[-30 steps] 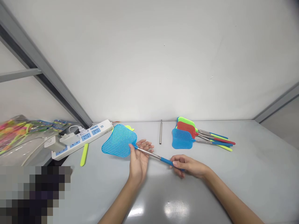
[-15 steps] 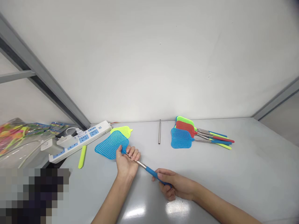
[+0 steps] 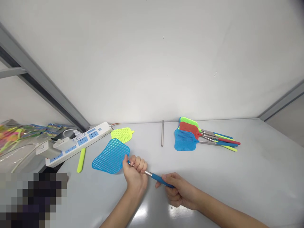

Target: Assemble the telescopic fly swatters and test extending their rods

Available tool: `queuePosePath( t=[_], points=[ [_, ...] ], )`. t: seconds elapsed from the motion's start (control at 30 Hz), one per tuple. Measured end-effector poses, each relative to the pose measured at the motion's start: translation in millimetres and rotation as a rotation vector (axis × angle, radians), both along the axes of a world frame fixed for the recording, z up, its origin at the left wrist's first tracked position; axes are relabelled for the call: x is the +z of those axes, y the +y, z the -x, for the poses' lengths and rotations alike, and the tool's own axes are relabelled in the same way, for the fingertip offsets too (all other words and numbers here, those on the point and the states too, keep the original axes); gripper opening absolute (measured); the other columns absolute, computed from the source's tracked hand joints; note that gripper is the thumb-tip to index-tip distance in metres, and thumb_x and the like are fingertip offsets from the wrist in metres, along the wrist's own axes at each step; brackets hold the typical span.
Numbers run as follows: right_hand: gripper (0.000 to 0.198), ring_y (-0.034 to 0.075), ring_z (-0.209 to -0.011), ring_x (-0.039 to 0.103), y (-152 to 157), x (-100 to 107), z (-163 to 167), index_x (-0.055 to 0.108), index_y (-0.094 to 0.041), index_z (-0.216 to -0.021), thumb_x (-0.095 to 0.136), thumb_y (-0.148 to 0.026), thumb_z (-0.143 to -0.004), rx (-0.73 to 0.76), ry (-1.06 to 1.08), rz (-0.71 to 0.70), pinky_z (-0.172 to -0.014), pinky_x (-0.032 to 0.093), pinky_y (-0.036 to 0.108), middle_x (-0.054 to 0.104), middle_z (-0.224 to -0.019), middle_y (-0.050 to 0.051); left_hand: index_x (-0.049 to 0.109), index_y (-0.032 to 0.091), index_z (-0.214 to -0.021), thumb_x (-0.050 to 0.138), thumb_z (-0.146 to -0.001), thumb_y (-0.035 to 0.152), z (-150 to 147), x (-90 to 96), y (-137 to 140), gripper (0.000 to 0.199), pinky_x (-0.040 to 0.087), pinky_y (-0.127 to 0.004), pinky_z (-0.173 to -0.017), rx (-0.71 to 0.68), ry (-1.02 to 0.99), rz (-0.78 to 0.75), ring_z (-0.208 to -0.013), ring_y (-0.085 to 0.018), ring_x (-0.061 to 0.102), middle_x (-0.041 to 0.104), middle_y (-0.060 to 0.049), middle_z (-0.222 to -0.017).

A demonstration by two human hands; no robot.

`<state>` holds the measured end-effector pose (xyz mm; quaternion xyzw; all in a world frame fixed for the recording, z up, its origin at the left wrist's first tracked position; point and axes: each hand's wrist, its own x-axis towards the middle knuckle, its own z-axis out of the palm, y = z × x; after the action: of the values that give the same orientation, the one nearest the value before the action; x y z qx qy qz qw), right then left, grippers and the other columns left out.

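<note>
Both of my hands hold one blue fly swatter [image 3: 111,156] above the grey table. My left hand [image 3: 136,172] wraps around its metal rod close to the mesh head, thumb near the neck. Around the blue grip at the other end, my right hand [image 3: 178,190] is closed. The swatter slants from the head at left down to the grip at right. Behind it lie a loose yellow-green swatter head [image 3: 122,135] and a bare metal rod [image 3: 162,133]. A yellow-green handle grip [image 3: 81,160] rests farther left.
Several swatters in blue, red and yellow-green lie stacked at right, a blue swatter head [image 3: 185,141] on top. At left runs a white power strip [image 3: 87,139] with plugs in it, beside plastic-bagged colourful items [image 3: 21,136]. A pale wall [image 3: 161,63] rises behind the table.
My hands have moved slightly closer together, the left one shifting right and down. The swatter's head has dropped lower, and less bare rod shows between my hands.
</note>
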<state>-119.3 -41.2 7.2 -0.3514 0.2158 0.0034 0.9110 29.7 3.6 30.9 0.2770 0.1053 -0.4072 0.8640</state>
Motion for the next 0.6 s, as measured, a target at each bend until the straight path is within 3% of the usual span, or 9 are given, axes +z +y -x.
queuePosePath(
  t=[0.23, 0.6],
  points=[
    [0.034, 0.002, -0.029, 0.008, -2, -1, 0, 0.057, -0.013, -0.078, 0.045, -0.044, -0.078, 0.012, 0.032, -0.036, -0.031, 0.007, 0.018, 0.019, -0.034, -0.012, 0.025, 0.018, -0.05, 0.047, -0.074, 0.037, 13, 7.2, 4, 0.038, 0.008, -0.022, -0.031, 0.038, -0.072, -0.031, -0.029, -0.004, 0.016, 0.018, 0.009, -0.038],
    [0.032, 0.002, -0.029, 0.005, -5, -4, 1, 0.058, -0.011, -0.084, 0.046, -0.04, -0.078, 0.011, 0.006, -0.091, -0.03, 0.005, 0.017, 0.017, -0.033, -0.013, 0.024, 0.019, -0.051, 0.047, -0.075, 0.041, 23, 3.6, 3, 0.039, 0.007, -0.023, -0.032, 0.062, -0.084, -0.018, -0.031, -0.005, 0.013, 0.016, 0.009, -0.039]
  ],
)
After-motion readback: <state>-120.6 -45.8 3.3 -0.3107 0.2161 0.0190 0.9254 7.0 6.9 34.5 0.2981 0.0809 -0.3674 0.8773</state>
